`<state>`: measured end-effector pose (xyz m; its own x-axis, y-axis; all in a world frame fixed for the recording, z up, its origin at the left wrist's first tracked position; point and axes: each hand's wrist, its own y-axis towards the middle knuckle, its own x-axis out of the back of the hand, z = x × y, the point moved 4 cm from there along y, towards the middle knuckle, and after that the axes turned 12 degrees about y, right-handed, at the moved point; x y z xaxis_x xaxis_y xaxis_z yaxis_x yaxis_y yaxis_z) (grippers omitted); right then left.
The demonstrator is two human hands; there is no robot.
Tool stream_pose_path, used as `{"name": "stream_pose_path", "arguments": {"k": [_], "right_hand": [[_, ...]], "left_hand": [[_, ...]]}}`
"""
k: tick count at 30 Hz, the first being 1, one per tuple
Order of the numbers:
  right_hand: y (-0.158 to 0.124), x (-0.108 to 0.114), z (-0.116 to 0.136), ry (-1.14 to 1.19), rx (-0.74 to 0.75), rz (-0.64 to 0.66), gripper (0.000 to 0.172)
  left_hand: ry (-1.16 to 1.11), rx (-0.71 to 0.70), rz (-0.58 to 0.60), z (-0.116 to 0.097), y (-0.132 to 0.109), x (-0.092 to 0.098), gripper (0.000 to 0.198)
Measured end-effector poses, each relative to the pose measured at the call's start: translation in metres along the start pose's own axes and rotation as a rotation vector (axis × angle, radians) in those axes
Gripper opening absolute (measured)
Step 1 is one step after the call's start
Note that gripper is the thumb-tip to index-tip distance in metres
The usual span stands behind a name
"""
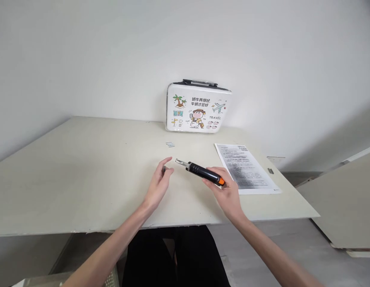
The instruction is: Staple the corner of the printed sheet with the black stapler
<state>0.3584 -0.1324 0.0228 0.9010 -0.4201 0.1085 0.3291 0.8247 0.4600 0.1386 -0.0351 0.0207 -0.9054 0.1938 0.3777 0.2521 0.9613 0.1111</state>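
My right hand (225,189) is wrapped round the rear of a black tool (204,173) with an orange end. The tool's narrow metal tip points left, toward my left hand (160,179). That hand is just left of the tip without touching it, its thumb and fingers curved and apart. A small dark thing shows between them, too small to name. Beyond the hands, several small thin pieces (170,144) lie side by side on the pale table (97,171).
A white case (199,107) with cartoon prints and a black handle leans against the wall at the back. Right of my right hand lies a printed sheet (246,169). Near the table's right edge is a small dark object (270,171).
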Motion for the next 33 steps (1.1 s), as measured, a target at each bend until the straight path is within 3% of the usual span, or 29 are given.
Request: {"name": "stream_pose_path", "arguments": {"k": [6, 10, 15, 19, 25, 30, 33], "right_hand": [[-0.001, -0.013, -0.007, 0.119, -0.145, -0.012, 0.032], [0.004, -0.027, -0.011, 0.216, -0.209, 0.002, 0.036], [0.030, -0.042, -0.031, 0.262, -0.238, -0.005, 0.041], [0.066, -0.051, -0.060, 0.209, -0.207, -0.054, 0.043], [0.123, -0.068, -0.106, -0.007, -0.155, -0.113, 0.041], [0.154, -0.091, -0.129, -0.141, -0.218, -0.159, 0.041], [0.166, -0.107, -0.132, -0.152, -0.219, -0.108, 0.043]], "left_hand": [[0.115, -0.089, 0.144, -0.013, -0.012, -0.017, 0.052], [0.080, -0.113, 0.154, -0.011, -0.009, -0.025, 0.060], [-0.137, 0.117, 0.053, 0.007, 0.004, -0.010, 0.061], [-0.480, 0.276, 0.013, 0.020, 0.008, 0.002, 0.038], [-0.920, 0.468, -0.011, 0.030, 0.010, 0.006, 0.022], [-0.976, 0.455, 0.002, 0.036, 0.012, 0.004, 0.017], [-0.967, 0.444, 0.013, 0.036, 0.012, 0.004, 0.015]]}}
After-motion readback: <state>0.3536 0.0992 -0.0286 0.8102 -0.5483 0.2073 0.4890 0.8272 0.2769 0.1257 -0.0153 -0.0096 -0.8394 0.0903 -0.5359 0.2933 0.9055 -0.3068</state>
